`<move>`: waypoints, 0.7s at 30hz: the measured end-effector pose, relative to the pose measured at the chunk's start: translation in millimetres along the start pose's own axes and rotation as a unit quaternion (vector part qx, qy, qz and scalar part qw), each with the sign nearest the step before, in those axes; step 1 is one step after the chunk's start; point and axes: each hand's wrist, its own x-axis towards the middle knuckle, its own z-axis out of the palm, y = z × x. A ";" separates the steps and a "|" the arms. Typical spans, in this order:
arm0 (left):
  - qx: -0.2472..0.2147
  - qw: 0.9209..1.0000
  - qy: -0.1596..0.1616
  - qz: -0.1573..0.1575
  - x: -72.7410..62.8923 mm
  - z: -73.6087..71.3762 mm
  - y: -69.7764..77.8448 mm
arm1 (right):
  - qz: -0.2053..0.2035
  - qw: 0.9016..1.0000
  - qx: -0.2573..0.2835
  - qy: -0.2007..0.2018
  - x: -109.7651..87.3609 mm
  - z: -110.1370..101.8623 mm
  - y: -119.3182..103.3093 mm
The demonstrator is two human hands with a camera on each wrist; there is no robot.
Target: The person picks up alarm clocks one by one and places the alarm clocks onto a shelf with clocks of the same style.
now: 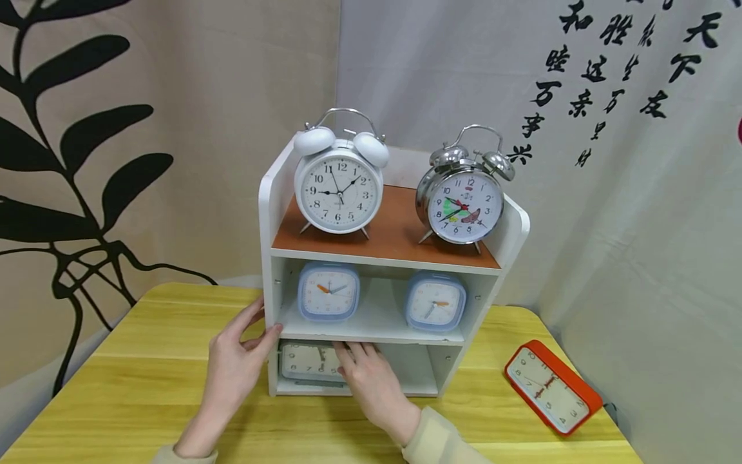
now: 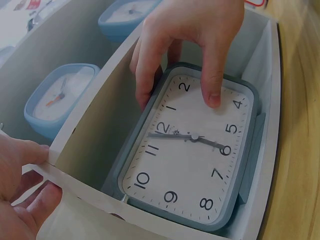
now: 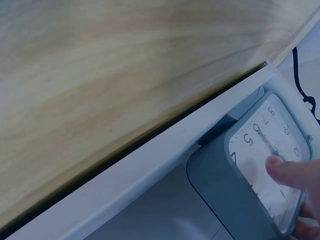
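Observation:
A grey-blue rectangular clock [image 2: 200,150] with a white face leans in the bottom left compartment of a small white shelf [image 1: 371,336]. My right hand [image 1: 373,386] reaches into that compartment and grips the clock by one end. Its thumb [image 2: 212,90] presses on the clock face while other fingers go behind the casing, partly hidden. At the shelf's left side, my left hand [image 1: 237,357] rests against the outer wall. The left thumb touches the front edge, and the fingers lie along the side.
Two blue clocks [image 1: 328,291] [image 1: 436,301] stand on the middle level. On top are a white twin-bell alarm clock [image 1: 339,187] and a silver one [image 1: 464,200]. A red clock [image 1: 553,386] lies on the wooden table [image 1: 145,361] to the right.

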 end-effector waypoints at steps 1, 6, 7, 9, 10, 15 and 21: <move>0.001 1.000 0.000 0.002 0.1 -0.1 -0.5 | 0.001 1.000 -0.001 0.001 0.3 0.2 -0.2; 0.009 1.000 0.006 -0.001 -0.1 -0.4 -1.7 | -0.002 1.000 0.002 0.007 1.7 0.5 -1.6; 0.011 1.000 0.006 -0.001 -0.1 -0.6 -2.2 | -0.002 1.000 0.001 0.007 1.9 0.3 -1.9; 0.011 1.000 0.005 0.000 0.2 -0.6 -2.0 | -0.001 1.000 0.000 0.008 2.4 0.1 -2.0; 0.011 1.000 0.003 0.002 0.4 -0.6 -2.4 | -0.001 1.000 0.000 0.007 2.6 0.1 -1.9; 0.012 1.000 0.001 0.006 0.6 -0.7 -3.7 | -0.005 1.000 -0.002 0.002 2.8 0.1 -1.1; 0.009 1.000 -0.003 0.001 0.2 0.4 -4.3 | -0.009 1.000 -0.005 -0.005 1.0 -0.4 0.9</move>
